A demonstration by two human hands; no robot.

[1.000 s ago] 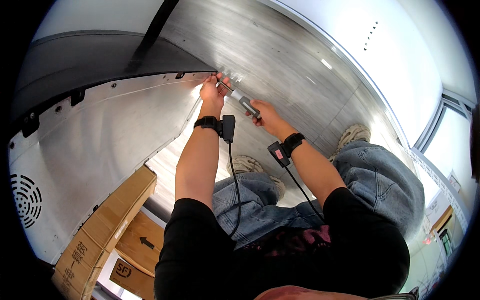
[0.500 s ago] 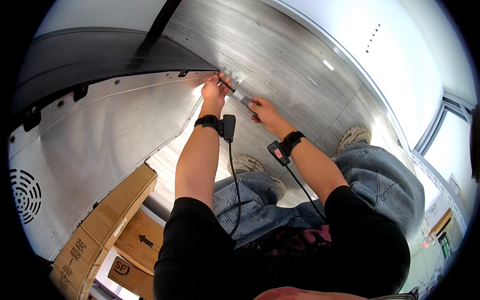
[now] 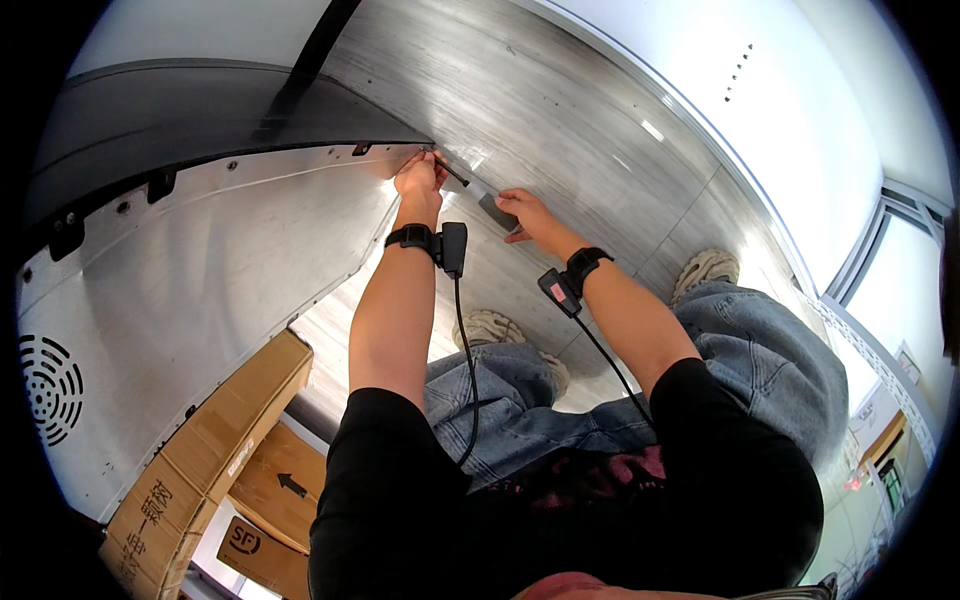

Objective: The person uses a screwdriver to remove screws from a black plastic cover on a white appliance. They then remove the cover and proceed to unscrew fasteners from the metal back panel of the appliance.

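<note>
A screwdriver [image 3: 494, 210] with a grey handle and dark shaft slants up and left toward the far corner of a large metal cabinet. My right hand [image 3: 537, 220] is closed on its handle, with some fingers stretched along it. At that corner my left hand [image 3: 418, 183] has its fingers curled together beside the shaft's tip. Whatever they pinch, if anything, is hidden. The cabinet's bare metal panel [image 3: 230, 255] runs along the left, with holes and notches under its dark upper edge [image 3: 215, 105]. Whether the tip sits in a screw cannot be made out.
Cardboard boxes [image 3: 215, 445] stand at lower left against the panel. Grey wood-look floor [image 3: 560, 120] lies beyond my hands. A white panel [image 3: 790, 130] bounds the right side. Black wrist-worn devices [image 3: 453, 250] trail cables toward my body. My shoes [image 3: 705, 272] are below my hands.
My left hand's fingers have drawn closer together at the corner. The fingers of my right hand have shifted on the screwdriver's handle. The view has moved slightly.
</note>
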